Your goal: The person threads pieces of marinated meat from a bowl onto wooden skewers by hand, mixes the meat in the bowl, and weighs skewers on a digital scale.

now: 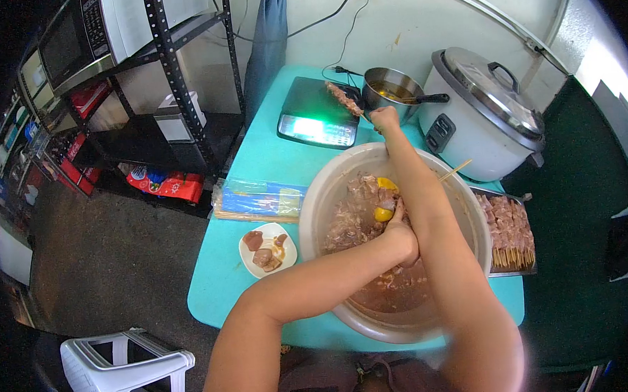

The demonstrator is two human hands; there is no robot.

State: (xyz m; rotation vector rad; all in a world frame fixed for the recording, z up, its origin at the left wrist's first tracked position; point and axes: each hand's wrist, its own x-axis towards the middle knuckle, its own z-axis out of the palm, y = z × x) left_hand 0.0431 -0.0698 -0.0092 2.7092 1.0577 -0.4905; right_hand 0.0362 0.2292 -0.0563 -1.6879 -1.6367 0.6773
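My right hand [384, 119] is closed around the stick end of a meat skewer [343, 98], whose meat lies over the black digital scale [319, 112] with its lit display. My left hand [400, 240] is down in the large pale basin [312, 196], fingers curled at the raw meat [350, 219] beside yellow fruit pieces [383, 214]. My right forearm crosses over it and hides part of its grip. A bare bamboo stick [456, 169] sticks out past that forearm, roughly in line with my left fingers; its lower end is hidden. Cloudy brownish liquid surrounds the meat.
A saucepan [392, 84] of liquid and a big rice cooker [482, 111] stand behind the basin. Right of it, a metal tray [517, 272] holds several meat skewers. A plate [288, 252] with meat pieces and packaged sticks [258, 202] lie left. A white stool [125, 369] is on the floor.
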